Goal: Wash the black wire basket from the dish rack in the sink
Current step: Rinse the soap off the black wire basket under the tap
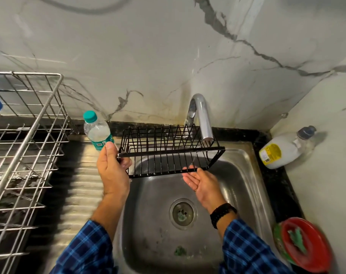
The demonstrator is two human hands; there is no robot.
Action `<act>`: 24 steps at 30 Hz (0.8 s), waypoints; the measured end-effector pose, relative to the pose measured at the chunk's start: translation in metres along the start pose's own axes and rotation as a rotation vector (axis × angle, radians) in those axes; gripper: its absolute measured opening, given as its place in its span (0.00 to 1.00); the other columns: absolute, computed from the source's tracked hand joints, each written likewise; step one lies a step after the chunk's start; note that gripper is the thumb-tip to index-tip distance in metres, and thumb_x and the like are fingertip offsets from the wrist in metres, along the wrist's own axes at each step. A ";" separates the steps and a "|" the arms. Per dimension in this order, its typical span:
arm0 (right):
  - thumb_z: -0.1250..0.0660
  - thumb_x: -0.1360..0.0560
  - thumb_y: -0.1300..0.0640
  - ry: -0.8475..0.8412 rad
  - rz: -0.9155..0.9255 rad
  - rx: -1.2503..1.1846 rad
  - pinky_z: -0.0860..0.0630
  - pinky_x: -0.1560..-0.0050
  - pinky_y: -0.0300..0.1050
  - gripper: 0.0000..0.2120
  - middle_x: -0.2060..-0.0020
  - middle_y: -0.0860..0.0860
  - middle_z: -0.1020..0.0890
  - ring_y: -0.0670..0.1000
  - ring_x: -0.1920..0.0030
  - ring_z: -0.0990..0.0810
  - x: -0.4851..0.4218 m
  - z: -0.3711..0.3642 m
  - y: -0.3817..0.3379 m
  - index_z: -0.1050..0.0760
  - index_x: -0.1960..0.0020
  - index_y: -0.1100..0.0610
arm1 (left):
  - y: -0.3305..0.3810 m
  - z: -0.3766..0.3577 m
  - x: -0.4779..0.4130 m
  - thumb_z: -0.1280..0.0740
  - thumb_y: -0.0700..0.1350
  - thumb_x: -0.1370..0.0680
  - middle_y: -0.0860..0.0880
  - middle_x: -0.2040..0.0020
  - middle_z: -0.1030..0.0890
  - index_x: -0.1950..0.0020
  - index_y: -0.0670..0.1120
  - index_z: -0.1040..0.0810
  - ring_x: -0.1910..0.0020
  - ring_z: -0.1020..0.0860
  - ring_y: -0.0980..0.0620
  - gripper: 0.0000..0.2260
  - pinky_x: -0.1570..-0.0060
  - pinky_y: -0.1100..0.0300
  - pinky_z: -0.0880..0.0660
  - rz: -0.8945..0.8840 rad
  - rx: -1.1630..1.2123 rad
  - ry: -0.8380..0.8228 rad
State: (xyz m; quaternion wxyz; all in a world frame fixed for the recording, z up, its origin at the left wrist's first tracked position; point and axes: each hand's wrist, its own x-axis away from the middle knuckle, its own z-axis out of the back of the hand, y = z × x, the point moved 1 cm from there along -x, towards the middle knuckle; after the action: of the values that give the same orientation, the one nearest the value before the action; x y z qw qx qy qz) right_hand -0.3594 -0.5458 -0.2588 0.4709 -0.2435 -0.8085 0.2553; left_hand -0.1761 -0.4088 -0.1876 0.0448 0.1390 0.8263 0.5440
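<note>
We have the basket (pixel 168 153) held in the air over the sink (pixel 241 175), just under the tap (pixel 202 119) and tilted with its open side toward us. Our left hand (pixel 112 169) is curled round its left end at the rim; our right hand (pixel 199 181) lies flat, palm up and wet, with its fingertips at the lower front wire. We judge it light and stiff, since one hand carries it without sag. The coated wire will likely turn slick when wet. The thick rim bar or an end frame gives the surest hold; the thin wires would dig into our fingers.
</note>
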 end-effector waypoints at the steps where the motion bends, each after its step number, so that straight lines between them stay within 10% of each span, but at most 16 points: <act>1: 0.43 0.16 0.61 -0.004 0.010 0.008 0.16 0.53 0.45 0.12 0.47 0.64 0.16 0.58 0.48 0.14 0.001 0.000 -0.001 0.25 0.40 0.66 | -0.001 0.001 -0.002 0.43 0.49 0.15 0.57 0.64 0.27 0.53 0.50 0.27 0.71 0.38 0.58 0.09 0.70 0.64 0.38 0.007 0.016 -0.002; 24: 0.37 0.18 0.61 0.045 0.015 -0.175 0.17 0.49 0.49 0.11 0.40 0.62 0.19 0.58 0.42 0.18 -0.008 -0.025 0.002 0.28 0.38 0.63 | -0.046 -0.085 0.011 0.38 0.52 0.19 0.56 0.69 0.38 0.70 0.55 0.30 0.71 0.43 0.54 0.18 0.71 0.61 0.45 0.175 0.122 -0.228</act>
State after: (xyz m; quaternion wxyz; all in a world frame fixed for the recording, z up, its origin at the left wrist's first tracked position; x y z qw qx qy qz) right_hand -0.3331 -0.5450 -0.2540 0.4639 -0.2955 -0.8151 0.1819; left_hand -0.2145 -0.4976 -0.1944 0.0821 0.2740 0.8321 0.4751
